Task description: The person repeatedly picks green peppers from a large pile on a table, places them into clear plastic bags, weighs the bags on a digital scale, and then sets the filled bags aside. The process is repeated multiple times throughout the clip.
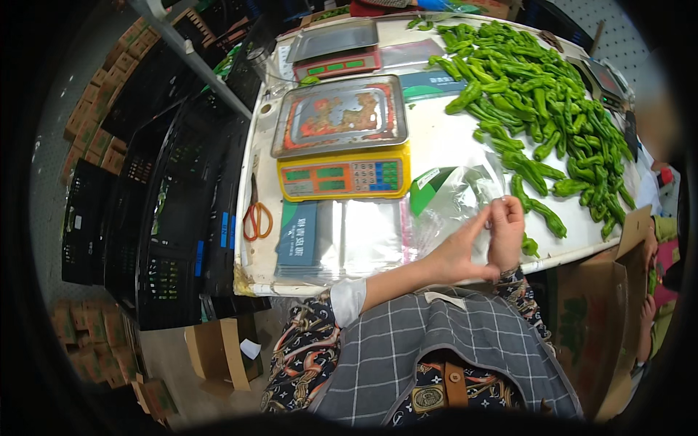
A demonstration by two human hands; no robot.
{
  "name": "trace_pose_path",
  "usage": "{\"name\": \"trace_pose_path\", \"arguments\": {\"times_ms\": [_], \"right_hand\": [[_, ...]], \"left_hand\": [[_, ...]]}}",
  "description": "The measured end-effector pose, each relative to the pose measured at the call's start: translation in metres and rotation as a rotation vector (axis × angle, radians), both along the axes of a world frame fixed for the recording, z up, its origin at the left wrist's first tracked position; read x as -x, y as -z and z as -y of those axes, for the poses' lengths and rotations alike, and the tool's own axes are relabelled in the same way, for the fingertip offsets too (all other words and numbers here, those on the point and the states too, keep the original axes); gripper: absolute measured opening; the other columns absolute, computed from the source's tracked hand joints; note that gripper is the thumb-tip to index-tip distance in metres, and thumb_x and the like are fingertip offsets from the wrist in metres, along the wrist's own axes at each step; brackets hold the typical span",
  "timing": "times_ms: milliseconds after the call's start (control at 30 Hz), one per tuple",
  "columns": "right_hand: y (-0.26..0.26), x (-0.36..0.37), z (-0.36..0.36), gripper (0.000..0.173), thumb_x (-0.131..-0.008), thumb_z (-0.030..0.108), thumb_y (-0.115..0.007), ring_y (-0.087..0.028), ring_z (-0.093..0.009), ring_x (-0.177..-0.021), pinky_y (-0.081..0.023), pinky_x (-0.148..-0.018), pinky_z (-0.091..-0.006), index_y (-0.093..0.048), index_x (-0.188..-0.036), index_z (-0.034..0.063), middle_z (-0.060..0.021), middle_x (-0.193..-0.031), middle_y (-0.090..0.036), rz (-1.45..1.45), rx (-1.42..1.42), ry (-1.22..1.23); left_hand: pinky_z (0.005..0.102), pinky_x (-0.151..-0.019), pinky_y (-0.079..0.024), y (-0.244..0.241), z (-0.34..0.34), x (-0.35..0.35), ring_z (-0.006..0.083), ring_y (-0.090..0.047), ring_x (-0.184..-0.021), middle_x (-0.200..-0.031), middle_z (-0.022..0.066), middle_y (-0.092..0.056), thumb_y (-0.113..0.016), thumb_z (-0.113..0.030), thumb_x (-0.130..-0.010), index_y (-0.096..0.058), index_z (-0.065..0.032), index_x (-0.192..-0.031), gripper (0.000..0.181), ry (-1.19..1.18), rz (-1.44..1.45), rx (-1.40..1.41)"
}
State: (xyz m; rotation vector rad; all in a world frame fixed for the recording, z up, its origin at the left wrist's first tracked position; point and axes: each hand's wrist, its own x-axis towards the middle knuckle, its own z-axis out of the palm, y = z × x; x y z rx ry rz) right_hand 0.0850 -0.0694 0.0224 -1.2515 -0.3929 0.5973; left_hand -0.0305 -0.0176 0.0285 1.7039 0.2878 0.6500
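A clear plastic bag (pixel 463 196) with a green printed corner and a small label lies before me, its edge pinched in my right hand (pixel 505 231). My left hand (pixel 463 248) is at the same edge, its fingertips close to those of the right; the contact is partly hidden. Beyond my hands, a large heap of green peppers (pixel 534 103) covers the table's right side. To the left stands a yellow digital scale (pixel 344 173) with a stained metal pan (pixel 343 117). Flat clear bags (pixel 371 234) with a blue printed band are stacked below it.
Orange-handled scissors (pixel 258 222) and a tape roll (pixel 266 116) lie along the left rim of the white table (pixel 305 290). A red scale (pixel 336 62) stands farther back. Black crates (pixel 180 218) line the left side. An open cardboard box (pixel 591 321) and a co-worker's hands (pixel 649 305) are at right.
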Motion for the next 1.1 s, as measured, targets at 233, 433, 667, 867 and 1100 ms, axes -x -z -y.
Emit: {"name": "trace_pose_path", "arguments": {"times_ms": [233, 433, 667, 867, 1100], "right_hand": [[-0.01, -0.049, 0.114, 0.009, -0.082, 0.007, -0.054, -0.041, -0.006, -0.053, -0.034, -0.05, -0.0202, -0.048, -0.075, 0.0056, 0.0012, -0.062, -0.047, 0.017, 0.161, -0.132], [-0.011, -0.071, 0.204, 0.033, -0.068, 0.017, -0.068, -0.051, -0.03, -0.093, -0.042, -0.076, -0.0377, -0.057, -0.096, 0.0032, -0.012, -0.1, -0.056, 1.259, 1.012, -0.11], [-0.022, -0.033, 0.088, 0.053, -0.068, 0.014, -0.071, -0.05, -0.024, -0.102, -0.04, -0.087, -0.0301, -0.048, -0.114, -0.0004, -0.0147, -0.112, -0.051, 0.678, 0.228, -0.252], [-0.005, -0.037, 0.055, 0.011, -0.077, 0.012, -0.061, -0.053, -0.018, -0.058, -0.041, -0.052, -0.0278, -0.059, -0.079, 0.0012, -0.01, -0.067, -0.056, 0.478, 0.147, -0.254], [-0.005, -0.041, 0.017, 0.012, -0.073, 0.015, -0.057, -0.056, -0.026, -0.058, -0.044, -0.05, -0.0338, -0.05, -0.07, 0.0059, -0.0085, -0.064, -0.054, 1.092, 0.14, -0.182]], "left_hand": [[0.0254, -0.083, -0.044, 0.006, -0.018, -0.033, 0.0152, -0.057, -0.095, -0.108, 0.0102, -0.058, -0.049, -0.003, -0.085, -0.046, -0.0033, -0.122, 0.037, 0.009, 0.062, 0.406], [0.0231, -0.074, -0.045, -0.028, -0.035, -0.037, 0.0178, -0.058, -0.093, -0.106, 0.0169, -0.056, -0.047, 0.003, -0.083, -0.013, -0.0094, -0.138, 0.065, 0.006, 0.119, 0.47], [0.0199, -0.058, -0.046, -0.042, 0.002, -0.042, 0.0083, -0.057, -0.062, -0.068, 0.0044, -0.06, -0.06, 0.002, -0.077, -0.015, -0.0062, -0.137, 0.075, 0.081, -0.161, 0.238], [0.0147, -0.044, -0.027, -0.044, -0.028, -0.006, -0.0001, -0.032, -0.046, -0.052, -0.0083, -0.036, -0.065, 0.005, -0.071, -0.033, -0.0017, -0.129, 0.067, -0.313, -0.104, -0.09], [0.0483, -0.089, -0.034, -0.071, -0.015, 0.008, 0.0322, -0.045, -0.108, -0.11, 0.0138, -0.05, -0.065, -0.006, -0.069, -0.034, -0.005, -0.127, 0.066, -0.577, -0.211, -1.244]]}}
